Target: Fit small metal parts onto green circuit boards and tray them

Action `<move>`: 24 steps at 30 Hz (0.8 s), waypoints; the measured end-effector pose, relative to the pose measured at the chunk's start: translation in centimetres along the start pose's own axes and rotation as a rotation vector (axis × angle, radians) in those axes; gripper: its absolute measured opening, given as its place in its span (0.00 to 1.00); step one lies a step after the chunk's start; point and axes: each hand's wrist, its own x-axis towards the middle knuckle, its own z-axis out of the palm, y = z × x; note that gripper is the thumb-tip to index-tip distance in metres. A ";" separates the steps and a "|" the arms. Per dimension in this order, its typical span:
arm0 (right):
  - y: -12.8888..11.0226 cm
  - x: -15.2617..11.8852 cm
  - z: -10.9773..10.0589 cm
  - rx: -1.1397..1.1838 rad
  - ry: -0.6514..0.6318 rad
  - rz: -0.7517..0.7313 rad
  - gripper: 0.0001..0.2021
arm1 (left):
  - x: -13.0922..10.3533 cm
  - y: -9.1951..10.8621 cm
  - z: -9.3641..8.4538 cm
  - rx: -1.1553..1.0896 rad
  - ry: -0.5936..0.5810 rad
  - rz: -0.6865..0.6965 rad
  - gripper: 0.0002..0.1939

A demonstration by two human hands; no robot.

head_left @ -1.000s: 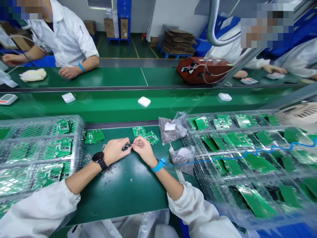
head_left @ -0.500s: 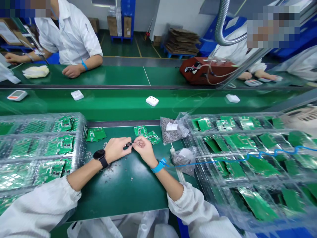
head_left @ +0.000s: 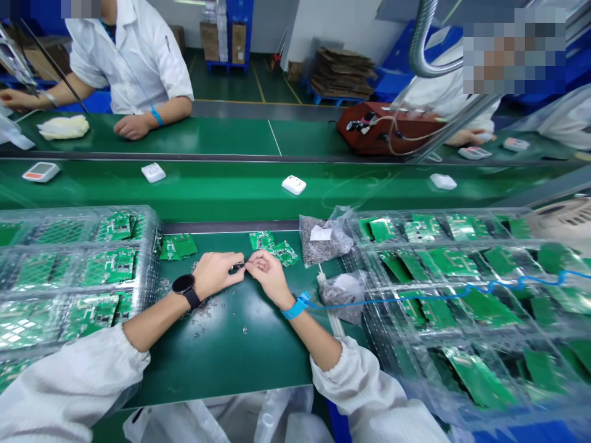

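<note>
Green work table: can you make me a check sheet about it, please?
Surface: glossy green tabletop, strewn with tiny metal pieces.
Work things: small dark object, too small to identify; green circuit boards beyond the hands.
Clutter: two clear plastic bags of small greyish parts.
Hands: left hand pinches the dark object; right hand close, contact unclear.
Cables: wavy blue cord from the blue wrist strap.
Surroundings: clear plastic trays both sides; white devices beyond; people in white.

Saw, left of two loose circuit boards [head_left: 284, 253], more boards [head_left: 179, 247], then a filled tray [head_left: 150, 258]; right, a parts bag [head_left: 318, 249], then another filled tray [head_left: 376, 326]; behind, a strip [head_left: 221, 187] bearing devices [head_left: 293, 184]; before, the right hand [head_left: 268, 278]; before and leftward, the left hand [head_left: 213, 272].
</note>
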 end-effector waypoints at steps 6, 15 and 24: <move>-0.3 0.0 0.1 -0.003 0.003 0.011 0.11 | 0.0 0.0 -0.2 0.013 0.003 0.002 0.09; -0.4 0.0 0.3 0.014 0.019 -0.005 0.11 | 0.1 0.4 -0.5 0.003 0.003 0.019 0.10; -0.8 -0.2 0.6 0.004 0.044 -0.014 0.09 | 0.2 0.8 -1.0 -0.138 0.092 -0.037 0.11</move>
